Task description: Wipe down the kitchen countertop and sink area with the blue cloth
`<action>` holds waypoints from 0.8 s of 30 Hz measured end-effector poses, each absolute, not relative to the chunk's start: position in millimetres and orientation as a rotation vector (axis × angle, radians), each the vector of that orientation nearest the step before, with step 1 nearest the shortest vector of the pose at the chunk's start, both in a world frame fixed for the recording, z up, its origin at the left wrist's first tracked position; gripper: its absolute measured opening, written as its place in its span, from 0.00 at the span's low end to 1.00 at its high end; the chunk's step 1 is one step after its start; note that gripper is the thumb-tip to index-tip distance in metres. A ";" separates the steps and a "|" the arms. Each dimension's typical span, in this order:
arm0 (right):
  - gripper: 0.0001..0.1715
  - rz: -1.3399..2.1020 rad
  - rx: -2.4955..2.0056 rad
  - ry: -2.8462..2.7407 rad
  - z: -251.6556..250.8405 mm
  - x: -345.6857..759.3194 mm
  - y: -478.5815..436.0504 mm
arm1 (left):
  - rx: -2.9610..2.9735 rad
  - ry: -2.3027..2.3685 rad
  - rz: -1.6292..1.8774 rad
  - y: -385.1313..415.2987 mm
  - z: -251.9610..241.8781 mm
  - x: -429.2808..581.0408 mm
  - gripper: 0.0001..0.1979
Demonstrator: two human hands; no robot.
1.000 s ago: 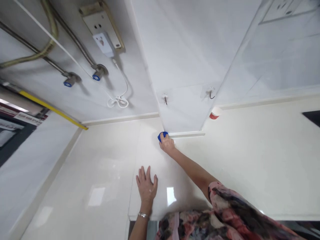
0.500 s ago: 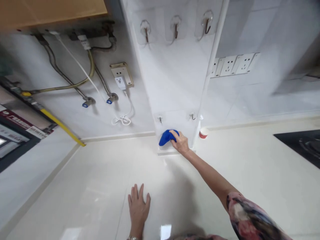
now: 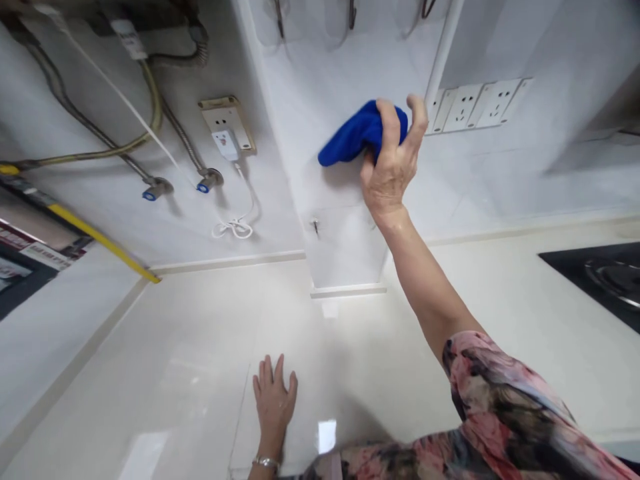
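Observation:
My right hand grips a blue cloth in front of the white tiled pillar, below the row of upper wall hooks. The cloth is bunched, with one end sticking out to the left, and appears to lie against the pillar. On the white countertop my left hand lies flat, fingers spread, with nothing in it.
Upper hooks and a lower hook stick out from the pillar. Left of it are a socket with a white plug, valves, hoses and a yellow pipe. At right are sockets and a black stove.
My right hand has moved up the pillar with the blue cloth, from near its base to below the upper hooks. The view has shifted; my left hand stays on the countertop.

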State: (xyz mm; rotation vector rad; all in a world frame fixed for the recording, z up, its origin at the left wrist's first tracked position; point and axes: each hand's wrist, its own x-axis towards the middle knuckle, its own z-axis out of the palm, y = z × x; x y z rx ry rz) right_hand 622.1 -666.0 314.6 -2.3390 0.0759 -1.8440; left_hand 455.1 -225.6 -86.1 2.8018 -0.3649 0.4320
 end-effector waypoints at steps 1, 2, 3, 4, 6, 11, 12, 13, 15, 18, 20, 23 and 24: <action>0.36 -1.831 -2.348 0.096 310.3 626.4 -664.4 | 2.804 -0.360 0.418 -226.3 -84.8 454.7 0.26; 0.35 -1.808 -2.360 0.127 299.4 629.3 -660.8 | 2.807 -0.356 0.403 -227.0 -83.8 454.3 0.26; 0.34 -1.776 -2.375 0.164 282.4 630.5 -655.6 | 2.811 -0.355 0.386 -227.4 -82.9 453.9 0.26; 0.33 -1.736 -2.389 0.204 260.3 629.9 -649.1 | 2.815 -0.354 0.369 -227.8 -82.2 453.5 0.26; 0.31 -1.630 -2.418 0.276 206.0 623.0 -634.7 | 2.822 -0.349 0.341 -228.1 -81.4 452.8 0.26; 0.27 -1.197 -2.517 0.547 69.0 585.9 -609.0 | 2.821 -0.325 0.307 -227.7 -80.1 453.0 0.26; 0.27 -1.065 -2.568 0.567 47.4 577.5 -605.9 | 2.818 -0.322 0.302 -227.6 -79.6 453.3 0.26; 0.27 -0.918 -2.625 0.562 28.2 569.3 -603.0 | 2.816 -0.319 0.296 -227.5 -79.1 453.6 0.26; 0.29 -0.621 -2.733 0.499 -3.0 554.0 -597.3 | 2.817 -0.318 0.282 -227.7 -77.8 454.3 0.27; 0.31 -0.285 -2.821 0.397 -31.5 537.1 -589.1 | 2.828 -0.324 0.292 -228.6 -76.1 454.9 0.27; 0.33 -0.181 -2.840 0.370 -38.3 531.4 -587.2 | 2.832 -0.340 0.316 -228.9 -75.6 455.2 0.27; 0.34 -0.148 -2.828 0.323 -34.6 527.8 -595.8 | 2.829 -0.356 0.338 -227.6 -76.3 456.3 0.28; 0.34 -0.158 -2.810 0.317 -31.5 526.5 -601.7 | 2.828 -0.356 0.341 -226.8 -76.8 456.9 0.28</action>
